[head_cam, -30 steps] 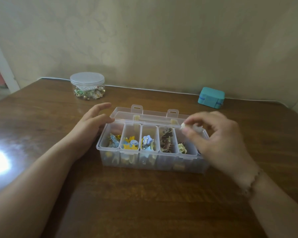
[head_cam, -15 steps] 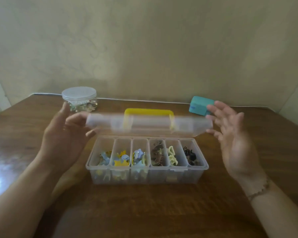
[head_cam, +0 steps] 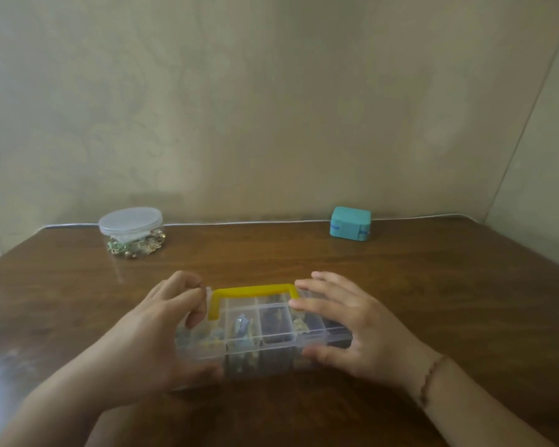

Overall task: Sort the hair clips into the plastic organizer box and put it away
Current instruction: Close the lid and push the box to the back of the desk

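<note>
We see the plastic organizer box (head_cam: pixel 265 330) sitting on the wooden bench (head_cam: pixel 433 285), low and central in our view, with its clear lid down over the compartments and the yellow handle (head_cam: pixel 252 292) lying flat along the far edge of the lid. Through the lid the hair clips (head_cam: pixel 242 327) show as blurred blue, yellow and dark shapes in separate compartments.

The left hand (head_cam: pixel 155 337) is at the box's 9 o'clock end, its fingers (head_cam: pixel 188 301) curled over the top corner and its thumb down at the near side, so it grips that end. The right hand (head_cam: pixel 352 327) is at the 3 o'clock end, its fingers straight and spread flat on the lid, its thumb against the near wall; it presses rather than clasps. A beaded bracelet (head_cam: pixel 431 379) circles the right wrist.

Toward 11 o'clock a round clear jar (head_cam: pixel 131 230) of small trinkets stands near the wall, and toward 1 o'clock a small teal case (head_cam: pixel 350 224), both well apart from the box.
</note>
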`<state>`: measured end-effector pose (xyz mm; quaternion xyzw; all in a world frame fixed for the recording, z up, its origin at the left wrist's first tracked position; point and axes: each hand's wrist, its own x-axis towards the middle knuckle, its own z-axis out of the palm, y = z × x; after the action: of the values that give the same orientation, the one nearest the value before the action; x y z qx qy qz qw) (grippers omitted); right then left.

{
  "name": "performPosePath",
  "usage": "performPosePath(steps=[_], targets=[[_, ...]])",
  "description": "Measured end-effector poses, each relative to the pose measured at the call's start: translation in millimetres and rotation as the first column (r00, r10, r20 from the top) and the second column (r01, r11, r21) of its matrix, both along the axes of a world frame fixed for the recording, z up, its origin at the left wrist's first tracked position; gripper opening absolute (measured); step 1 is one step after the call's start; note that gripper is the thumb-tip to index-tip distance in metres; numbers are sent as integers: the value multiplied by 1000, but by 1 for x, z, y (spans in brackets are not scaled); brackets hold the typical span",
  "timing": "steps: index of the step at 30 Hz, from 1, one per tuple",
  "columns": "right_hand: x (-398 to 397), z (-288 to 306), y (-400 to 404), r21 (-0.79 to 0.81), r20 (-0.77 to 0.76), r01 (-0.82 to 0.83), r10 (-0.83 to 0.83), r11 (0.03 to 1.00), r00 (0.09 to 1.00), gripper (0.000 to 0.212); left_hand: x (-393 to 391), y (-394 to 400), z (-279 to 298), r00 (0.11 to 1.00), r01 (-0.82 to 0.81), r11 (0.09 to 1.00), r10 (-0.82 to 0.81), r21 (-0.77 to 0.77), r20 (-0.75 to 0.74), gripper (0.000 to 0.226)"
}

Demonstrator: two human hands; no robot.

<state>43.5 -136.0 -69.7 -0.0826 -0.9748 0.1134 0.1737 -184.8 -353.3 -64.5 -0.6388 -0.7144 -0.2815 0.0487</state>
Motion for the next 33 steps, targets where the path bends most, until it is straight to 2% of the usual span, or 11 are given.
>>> performPosePath(steps=[6, 9, 13, 16, 20, 24, 30, 33], targets=[[-2, -10, 1, 49, -148, -23, 30, 999, 989, 57, 0, 1, -3, 1000, 6, 1000, -6, -2, -19, 55], [-2, -15, -2, 170, -255, 1, 43, 985, 966, 53, 4, -1, -3, 999, -19, 1000, 19, -4, -42, 52], [-3, -18, -7, 375, -349, 95, 46, 922, 936, 42, 12, 1, -6, 964, -128, 987, 147, 102, -221, 43], [-6, -21, -9, 406, -394, 144, 31, 902, 918, 36, 16, -3, -3, 913, -207, 972, 233, 112, -335, 48], [-24, -23, 0, 436, -401, 185, 7, 881, 916, 31, 4, 12, -2, 878, -300, 953, 297, 53, -375, 55], [-80, -7, 35, 432, -313, 261, -128, 863, 941, 31, -41, 65, -5, 818, -425, 904, 407, 49, -406, 55], [-182, -1, 111, 328, -230, 439, -381, 836, 896, 34, -122, 165, -3, 849, -463, 886, 455, 37, -270, 48], [-215, 0, 146, 245, -190, 454, -417, 857, 889, 35, -150, 203, -3, 841, -481, 874, 481, 65, -249, 47]])
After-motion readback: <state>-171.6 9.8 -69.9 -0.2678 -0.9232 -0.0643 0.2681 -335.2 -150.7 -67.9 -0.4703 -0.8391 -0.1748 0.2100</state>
